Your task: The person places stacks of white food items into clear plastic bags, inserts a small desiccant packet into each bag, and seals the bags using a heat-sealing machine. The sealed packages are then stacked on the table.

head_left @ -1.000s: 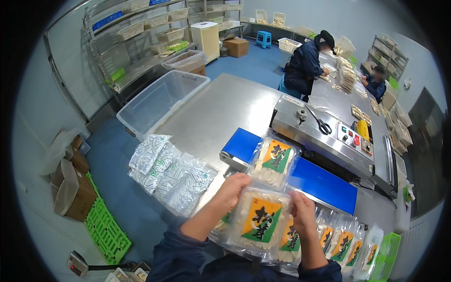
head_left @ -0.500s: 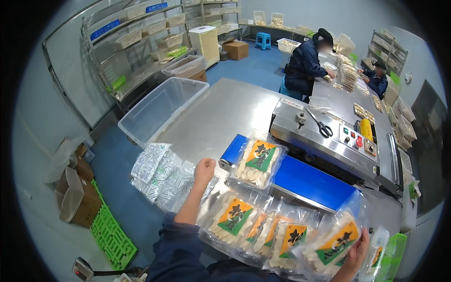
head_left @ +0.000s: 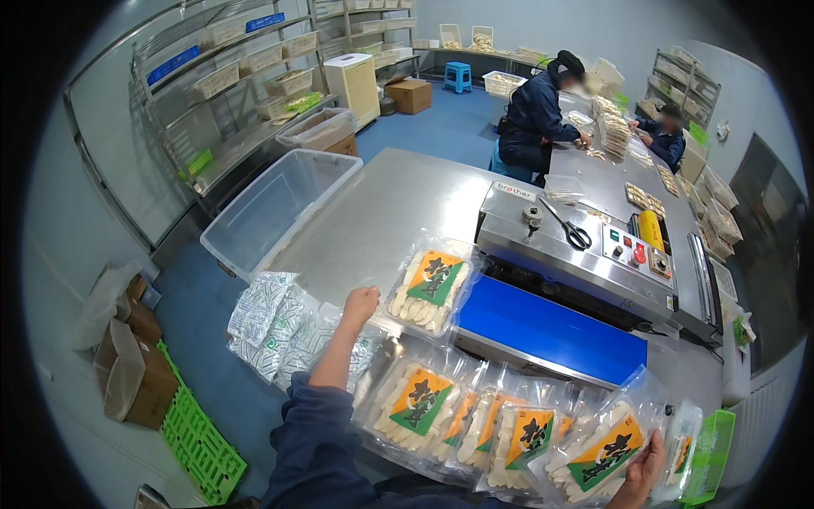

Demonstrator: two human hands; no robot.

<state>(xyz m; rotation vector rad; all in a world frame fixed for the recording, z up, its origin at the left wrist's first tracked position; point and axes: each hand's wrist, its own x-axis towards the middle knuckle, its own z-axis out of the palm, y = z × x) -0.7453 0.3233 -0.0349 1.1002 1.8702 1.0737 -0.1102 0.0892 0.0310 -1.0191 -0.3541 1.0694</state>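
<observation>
My left hand is closed beside a clear bag of pale sliced mushrooms with an orange and green label. What its fingers hold, if anything, is hidden. This bag lies at the left end of the blue conveyor belt. At the lower right, my right hand grips the edge of another bag of sliced mushrooms, tilted with its label upward. More such bags overlap in a row along the near edge, among them a bag of sliced mushrooms at the left end.
A steel sealing machine with scissors on it stands behind the belt. Patterned white packets lie left of my arm, near a clear plastic bin. Two people work at the far table. A green crate sits lower right.
The bag near my left hand has shifted left, over the belt's end. My right hand's bag has come lower and flatter against the row. The whole view has turned slightly.
</observation>
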